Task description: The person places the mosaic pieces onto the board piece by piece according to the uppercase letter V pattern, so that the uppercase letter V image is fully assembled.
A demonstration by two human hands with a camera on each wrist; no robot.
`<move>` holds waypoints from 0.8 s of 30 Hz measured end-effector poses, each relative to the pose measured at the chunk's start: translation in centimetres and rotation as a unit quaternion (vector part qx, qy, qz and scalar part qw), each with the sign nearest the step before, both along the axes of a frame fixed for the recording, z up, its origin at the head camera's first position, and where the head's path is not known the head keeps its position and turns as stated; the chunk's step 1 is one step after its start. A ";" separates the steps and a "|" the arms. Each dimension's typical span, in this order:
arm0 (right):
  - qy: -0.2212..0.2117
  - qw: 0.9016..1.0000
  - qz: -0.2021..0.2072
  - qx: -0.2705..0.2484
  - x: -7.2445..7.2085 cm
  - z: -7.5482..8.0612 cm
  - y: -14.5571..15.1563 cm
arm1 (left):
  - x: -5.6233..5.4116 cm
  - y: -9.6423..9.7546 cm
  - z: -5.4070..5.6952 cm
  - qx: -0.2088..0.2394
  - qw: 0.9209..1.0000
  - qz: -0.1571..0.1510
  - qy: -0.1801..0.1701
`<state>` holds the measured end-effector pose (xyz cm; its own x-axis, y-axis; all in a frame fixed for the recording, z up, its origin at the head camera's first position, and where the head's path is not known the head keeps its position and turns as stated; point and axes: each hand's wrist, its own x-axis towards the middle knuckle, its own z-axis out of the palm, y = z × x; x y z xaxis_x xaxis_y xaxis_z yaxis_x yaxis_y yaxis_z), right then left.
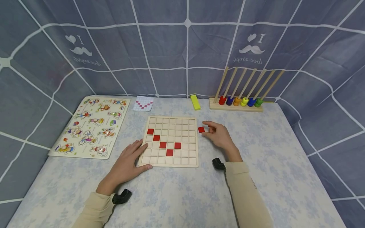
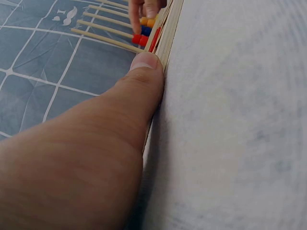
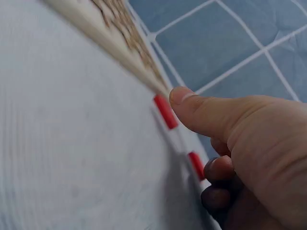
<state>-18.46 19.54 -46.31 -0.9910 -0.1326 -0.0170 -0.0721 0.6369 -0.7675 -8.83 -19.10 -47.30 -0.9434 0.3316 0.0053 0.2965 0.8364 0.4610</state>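
Note:
My left hand rests at the lower left corner of a wooden grid board, fingers spread along its left side and thumb against its front edge. Several red tiles sit in the board's squares, forming a slanting line with one more to the right. Just off the board's right edge lies a loose red tile. Around it stand the thumb and index finger of my right hand, thumb tip beside the tile and index finger apart from it. Under the curled fingers, the right wrist view shows another red piece.
A picture puzzle board lies at left. Behind the grid board are a pattern card and a yellow block. At the back right stands a bead rack with upright rods. A dark checked curtain hangs behind the table.

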 end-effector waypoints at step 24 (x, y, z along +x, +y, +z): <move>-0.019 0.997 0.010 0.070 -0.5 -0.5 0.0 | 0.1 -0.2 0.0 0.002 1.000 -0.003 0.004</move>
<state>-18.92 19.54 -46.77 -0.9863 -0.1469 -0.0753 -0.0584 0.7370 -0.6734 -8.73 -19.25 -47.30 -0.9414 0.3371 0.0143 0.3053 0.8329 0.4616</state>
